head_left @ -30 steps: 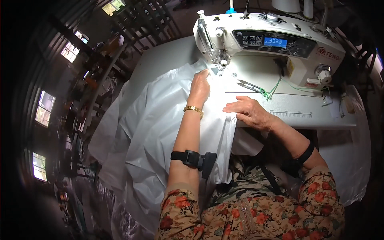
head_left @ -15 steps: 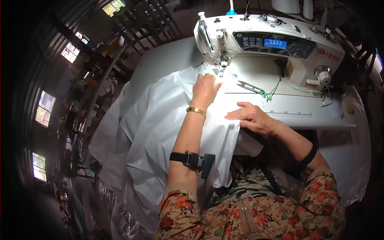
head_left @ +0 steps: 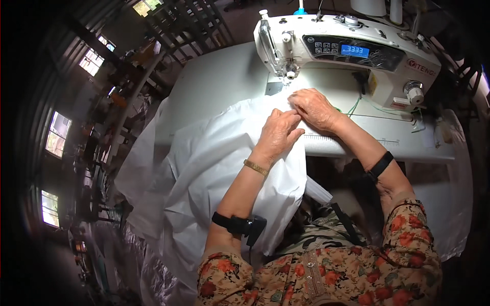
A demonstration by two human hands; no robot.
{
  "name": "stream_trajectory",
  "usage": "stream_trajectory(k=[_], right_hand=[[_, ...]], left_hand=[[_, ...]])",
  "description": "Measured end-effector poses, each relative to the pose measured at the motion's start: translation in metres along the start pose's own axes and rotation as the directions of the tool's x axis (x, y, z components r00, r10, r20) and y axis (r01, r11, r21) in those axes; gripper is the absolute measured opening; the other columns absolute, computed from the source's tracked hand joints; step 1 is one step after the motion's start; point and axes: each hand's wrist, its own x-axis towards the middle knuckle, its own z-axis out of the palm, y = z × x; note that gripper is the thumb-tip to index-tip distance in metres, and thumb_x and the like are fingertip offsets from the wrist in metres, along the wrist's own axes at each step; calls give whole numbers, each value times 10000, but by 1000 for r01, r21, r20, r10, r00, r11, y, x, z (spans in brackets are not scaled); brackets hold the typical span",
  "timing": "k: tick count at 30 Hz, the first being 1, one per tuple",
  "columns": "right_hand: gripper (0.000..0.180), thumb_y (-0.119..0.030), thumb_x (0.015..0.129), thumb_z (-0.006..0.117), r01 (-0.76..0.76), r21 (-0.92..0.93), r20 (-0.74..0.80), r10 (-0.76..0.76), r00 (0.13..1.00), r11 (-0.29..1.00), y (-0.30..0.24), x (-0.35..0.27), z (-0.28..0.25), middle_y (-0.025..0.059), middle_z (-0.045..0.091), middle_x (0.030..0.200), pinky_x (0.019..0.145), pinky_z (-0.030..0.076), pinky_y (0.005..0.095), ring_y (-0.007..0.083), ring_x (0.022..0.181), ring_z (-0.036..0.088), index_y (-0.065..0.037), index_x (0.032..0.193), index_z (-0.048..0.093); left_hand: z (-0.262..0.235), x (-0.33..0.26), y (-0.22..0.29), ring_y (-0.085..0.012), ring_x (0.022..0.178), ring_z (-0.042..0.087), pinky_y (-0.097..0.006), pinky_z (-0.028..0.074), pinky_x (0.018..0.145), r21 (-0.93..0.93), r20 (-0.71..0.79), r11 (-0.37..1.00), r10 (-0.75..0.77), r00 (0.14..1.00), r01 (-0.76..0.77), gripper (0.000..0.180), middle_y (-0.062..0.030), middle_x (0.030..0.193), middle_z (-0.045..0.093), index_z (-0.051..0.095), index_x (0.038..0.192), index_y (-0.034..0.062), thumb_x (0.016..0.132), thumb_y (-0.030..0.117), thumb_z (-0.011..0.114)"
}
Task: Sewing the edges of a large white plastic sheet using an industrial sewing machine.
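A large white fabric piece (head_left: 214, 148) spreads from beneath the needle area of the white sewing machine (head_left: 306, 61) over the table's front edge and down across my lap. My left hand (head_left: 279, 131) pinches the fabric near its right edge, a little in front of the presser foot. Touching its fingertips, my right hand (head_left: 315, 109) has its fingers curled down on the same edge, close to the needle. The exact grip under the right fingers is partly hidden. Green cord (head_left: 353, 108) shows behind the right hand, which hides the thread snips tied to it.
The grey machine table (head_left: 214, 81) carries a printed ruler strip (head_left: 326, 137) along its front. A lit blue display (head_left: 355, 50) is on the machine head. Clear plastic sheeting (head_left: 454, 204) hangs at the right. Dark slatted racks (head_left: 189, 30) stand behind the table.
My left hand has drawn back from the needle toward me. My right hand has moved up and in beside it, onto the fabric edge, covering the snips.
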Motion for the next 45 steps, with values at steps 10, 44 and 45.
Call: stream_trajectory(k=[10,44,45], right_hand=[[304,-205,954,560,-112,-75,-5,112,994,991,-1,-7,15,138,584,1282,1062,350,432,288,1214,515,-44,1206,618],[290,-251,976,548,-263,-209,-78,252,965,942,-12,10,35,109,603,1225,1033,348,512,259,1197,517,-85,1196,640],[290,-251,976,548,-267,-206,-78,256,963,941,-9,10,36,109,603,1225,1033,348,512,259,1197,517,-85,1196,640]], left_hand=[[-4,-11,-37,-304,1349,424,-635,177,1144,126,24,992,25,999,-28,596,-138,1390,514,590,1303,124,817,453,694],[-18,10,-62,-318,1348,436,-582,210,1133,152,137,988,11,990,-32,621,-157,1414,498,603,1300,80,815,451,715],[-17,13,-63,-317,1347,436,-581,217,1129,180,129,983,17,992,-40,625,-159,1413,499,602,1299,73,816,454,715]])
